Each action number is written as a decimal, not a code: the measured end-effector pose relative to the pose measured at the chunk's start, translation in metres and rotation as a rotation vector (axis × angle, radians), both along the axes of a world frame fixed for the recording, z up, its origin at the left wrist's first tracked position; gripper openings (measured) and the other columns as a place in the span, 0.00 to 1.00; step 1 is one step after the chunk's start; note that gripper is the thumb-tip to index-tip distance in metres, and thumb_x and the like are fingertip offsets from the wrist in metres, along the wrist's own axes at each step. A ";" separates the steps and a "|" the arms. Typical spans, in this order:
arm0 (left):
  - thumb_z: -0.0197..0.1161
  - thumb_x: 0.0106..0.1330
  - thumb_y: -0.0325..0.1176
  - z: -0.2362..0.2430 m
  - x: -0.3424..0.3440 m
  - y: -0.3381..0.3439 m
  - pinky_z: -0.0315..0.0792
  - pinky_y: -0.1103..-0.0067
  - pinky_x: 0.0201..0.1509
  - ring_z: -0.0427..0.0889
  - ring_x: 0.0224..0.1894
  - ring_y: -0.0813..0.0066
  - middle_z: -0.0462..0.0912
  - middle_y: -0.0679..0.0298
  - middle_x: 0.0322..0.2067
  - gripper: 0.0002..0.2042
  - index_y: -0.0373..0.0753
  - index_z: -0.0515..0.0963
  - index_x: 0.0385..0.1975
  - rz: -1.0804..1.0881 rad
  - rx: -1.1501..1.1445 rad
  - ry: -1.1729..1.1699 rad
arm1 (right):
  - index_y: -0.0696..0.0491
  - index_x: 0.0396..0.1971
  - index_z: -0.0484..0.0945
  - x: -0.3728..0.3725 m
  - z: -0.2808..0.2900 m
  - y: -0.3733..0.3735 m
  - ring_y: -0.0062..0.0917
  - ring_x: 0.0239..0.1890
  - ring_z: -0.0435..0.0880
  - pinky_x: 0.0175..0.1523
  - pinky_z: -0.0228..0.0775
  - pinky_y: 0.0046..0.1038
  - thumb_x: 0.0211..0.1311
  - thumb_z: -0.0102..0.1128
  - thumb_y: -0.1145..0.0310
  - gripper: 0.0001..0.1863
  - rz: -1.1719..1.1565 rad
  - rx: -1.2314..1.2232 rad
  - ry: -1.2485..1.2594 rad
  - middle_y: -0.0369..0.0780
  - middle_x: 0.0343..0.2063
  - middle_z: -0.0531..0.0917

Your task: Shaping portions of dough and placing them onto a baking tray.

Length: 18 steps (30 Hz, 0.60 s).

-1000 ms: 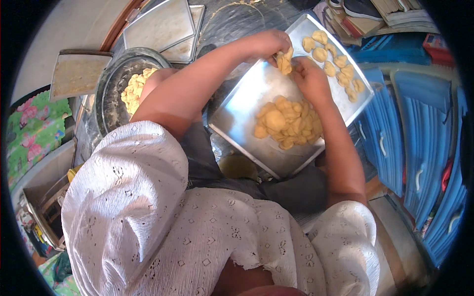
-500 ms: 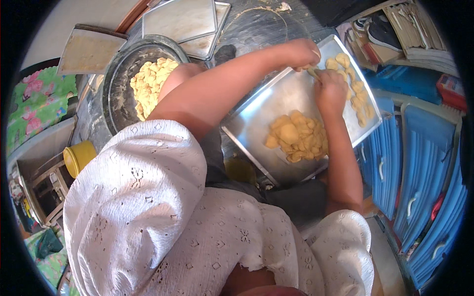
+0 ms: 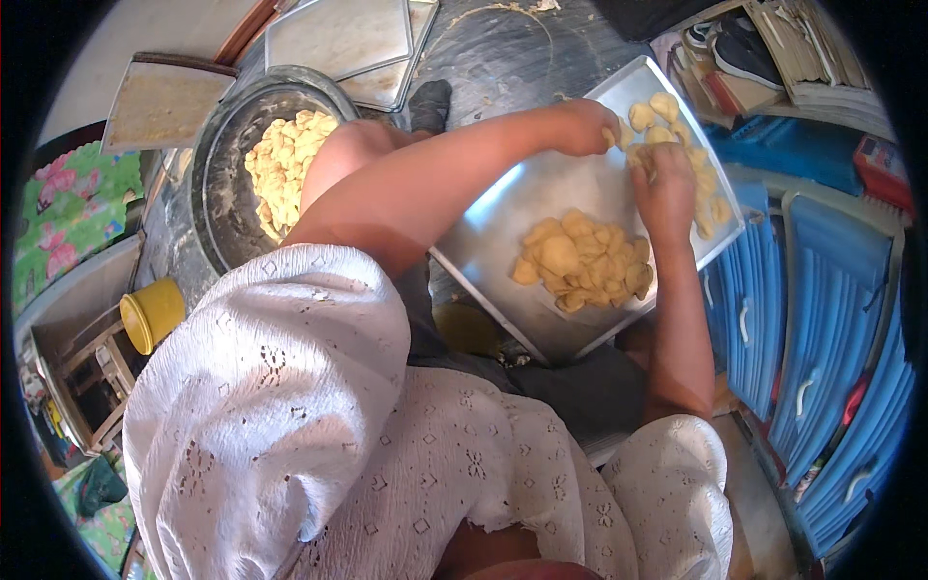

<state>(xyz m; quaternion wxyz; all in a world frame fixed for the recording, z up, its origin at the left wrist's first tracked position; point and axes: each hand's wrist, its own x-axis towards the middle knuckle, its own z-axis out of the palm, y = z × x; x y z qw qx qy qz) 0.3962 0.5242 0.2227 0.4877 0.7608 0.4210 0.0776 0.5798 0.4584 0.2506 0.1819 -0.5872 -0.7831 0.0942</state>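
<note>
A shiny metal tray (image 3: 483, 232) lies across my lap, its far-right end lined with small twisted pieces of yellow dough (image 3: 663, 106). Nearer to me on the metal sits a heap of flattened dough pieces (image 3: 570, 261). My left hand (image 3: 585, 128) reaches across to the far side of the tray, fingers curled, with dough at its fingertips. Just to its right and nearer to me, my right hand (image 3: 667, 184) is bent over the row, its fingers closed on a piece of dough (image 3: 640, 155). The fingers partly cover what each hand holds.
At left, a dark round basin (image 3: 208, 184) contains many dough pieces (image 3: 285, 164), close to my knee. Flat metal trays (image 3: 338, 39) lie on the floor beyond. Blue plastic chairs (image 3: 754, 300) crowd the right side. A yellow bucket (image 3: 153, 316) stands at left.
My hands, close together over a strip of dough before, are now a little apart. The right hand has shifted right over the row, the left slightly nearer to me.
</note>
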 end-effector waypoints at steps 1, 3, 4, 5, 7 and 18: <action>0.58 0.51 0.32 0.000 0.001 0.001 0.71 0.70 0.43 0.79 0.38 0.60 0.81 0.53 0.35 0.16 0.39 0.78 0.42 -0.003 0.000 -0.001 | 0.53 0.34 0.76 -0.001 0.000 0.000 0.39 0.41 0.75 0.45 0.66 0.39 0.45 0.61 0.75 0.13 -0.003 0.000 -0.001 0.42 0.35 0.78; 0.59 0.50 0.31 -0.001 -0.001 0.003 0.71 0.73 0.43 0.79 0.38 0.63 0.80 0.55 0.34 0.23 0.36 0.72 0.49 0.036 0.006 -0.055 | 0.53 0.38 0.76 -0.005 -0.004 0.003 0.36 0.39 0.76 0.46 0.67 0.34 0.44 0.62 0.76 0.16 0.045 0.019 0.170 0.41 0.38 0.78; 0.59 0.50 0.31 0.007 0.002 0.003 0.71 0.73 0.43 0.79 0.38 0.63 0.80 0.55 0.34 0.23 0.36 0.72 0.49 0.028 0.003 -0.057 | 0.53 0.38 0.76 -0.011 0.001 0.000 0.36 0.39 0.76 0.46 0.67 0.34 0.44 0.62 0.76 0.16 0.036 0.016 0.167 0.41 0.38 0.78; 0.59 0.49 0.30 0.015 0.004 0.002 0.71 0.75 0.43 0.78 0.38 0.64 0.79 0.56 0.33 0.27 0.36 0.68 0.53 0.120 -0.166 -0.106 | 0.54 0.41 0.76 -0.018 0.007 -0.002 0.32 0.40 0.76 0.46 0.68 0.30 0.45 0.62 0.76 0.18 -0.017 -0.111 0.372 0.41 0.40 0.78; 0.59 0.48 0.29 0.031 0.007 -0.002 0.71 0.77 0.43 0.77 0.37 0.66 0.78 0.58 0.33 0.31 0.35 0.63 0.57 0.209 -0.332 -0.151 | 0.54 0.44 0.75 -0.019 0.011 -0.004 0.29 0.40 0.76 0.46 0.68 0.27 0.46 0.62 0.77 0.20 -0.074 -0.235 0.580 0.40 0.42 0.79; 0.60 0.48 0.29 0.037 -0.002 0.018 0.69 0.80 0.35 0.74 0.31 0.74 0.78 0.64 0.32 0.20 0.34 0.75 0.44 0.128 -0.474 -0.233 | 0.57 0.35 0.75 0.043 0.036 -0.008 0.15 0.31 0.76 0.36 0.69 0.18 0.49 0.68 0.72 0.13 -0.320 -0.478 0.649 0.37 0.31 0.80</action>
